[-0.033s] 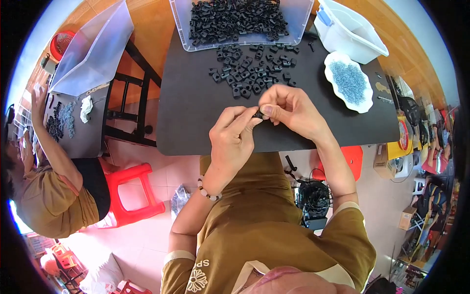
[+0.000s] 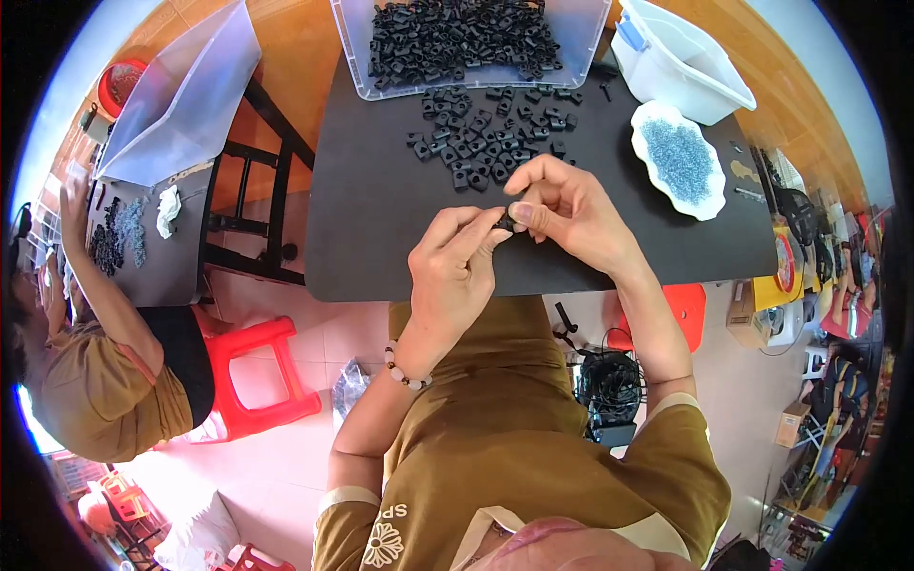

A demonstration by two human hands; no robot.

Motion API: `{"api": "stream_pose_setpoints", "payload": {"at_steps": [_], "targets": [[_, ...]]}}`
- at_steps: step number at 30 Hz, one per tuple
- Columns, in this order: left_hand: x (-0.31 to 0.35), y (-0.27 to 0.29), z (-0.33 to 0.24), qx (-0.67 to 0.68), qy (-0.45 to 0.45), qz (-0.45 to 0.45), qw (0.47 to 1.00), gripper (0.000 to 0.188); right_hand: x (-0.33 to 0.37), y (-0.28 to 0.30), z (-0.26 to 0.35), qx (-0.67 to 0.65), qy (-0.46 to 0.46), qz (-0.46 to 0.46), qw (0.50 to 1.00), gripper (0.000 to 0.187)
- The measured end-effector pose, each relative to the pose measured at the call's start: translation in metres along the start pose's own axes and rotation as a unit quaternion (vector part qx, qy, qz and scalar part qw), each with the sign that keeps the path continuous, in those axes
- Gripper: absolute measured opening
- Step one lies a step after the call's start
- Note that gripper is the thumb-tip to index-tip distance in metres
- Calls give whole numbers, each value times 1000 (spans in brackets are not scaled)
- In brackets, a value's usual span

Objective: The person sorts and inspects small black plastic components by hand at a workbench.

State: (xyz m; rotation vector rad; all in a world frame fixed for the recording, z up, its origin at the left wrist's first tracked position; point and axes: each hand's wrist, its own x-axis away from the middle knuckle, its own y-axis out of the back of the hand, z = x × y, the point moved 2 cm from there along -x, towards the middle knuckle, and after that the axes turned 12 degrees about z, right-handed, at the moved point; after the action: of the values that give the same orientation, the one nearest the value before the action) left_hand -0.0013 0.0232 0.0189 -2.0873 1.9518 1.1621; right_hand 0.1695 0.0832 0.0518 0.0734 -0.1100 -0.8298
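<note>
Close to the table's near edge, my left hand [image 2: 451,259] pinches a small black plastic part [image 2: 504,222] between thumb and fingertips. My right hand [image 2: 571,214] meets it from the other side, its thumb pressed at the part's right end and its index finger raised and curved away from the thumb. The fingers hide most of the part, and anything tiny at the right thumb tip cannot be made out. Just beyond my hands, many loose black plastic parts [image 2: 476,143] of block shape lie scattered. To the right is a white scalloped dish [image 2: 710,204] of small clear bluish pieces [image 2: 678,160].
A clear bin [image 2: 357,57] heaped with black parts stands at the table's [image 2: 362,228] far side, a white tub [image 2: 709,95] beside it. At left, another person [image 2: 114,371] works at a separate table [image 2: 176,271] near a red stool [image 2: 262,381]. A second red stool [image 2: 681,314] is partly under my table.
My right index finger has lifted away from the thumb, opening a gap between them. My left hand stays put with the part. The other person's raised hand has shifted slightly.
</note>
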Motion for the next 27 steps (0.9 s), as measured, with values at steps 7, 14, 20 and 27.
{"api": "stream_pose_setpoints", "payload": {"at_steps": [7,14,20,27], "targets": [[-1,4,1,46,17,13,999,22,9,-2,-2,-30,47,-7,998,11],[-2,3,1,54,5,14,998,22,12,-2,-7,-31,51,-15,998,12],[-2,4,0,62,10,18,998,24,12,-1,-7,-11,62,-26,998,13],[-1,5,0,54,-5,7,999,26,12,3,-14,-134,48,-16,990,18]]}}
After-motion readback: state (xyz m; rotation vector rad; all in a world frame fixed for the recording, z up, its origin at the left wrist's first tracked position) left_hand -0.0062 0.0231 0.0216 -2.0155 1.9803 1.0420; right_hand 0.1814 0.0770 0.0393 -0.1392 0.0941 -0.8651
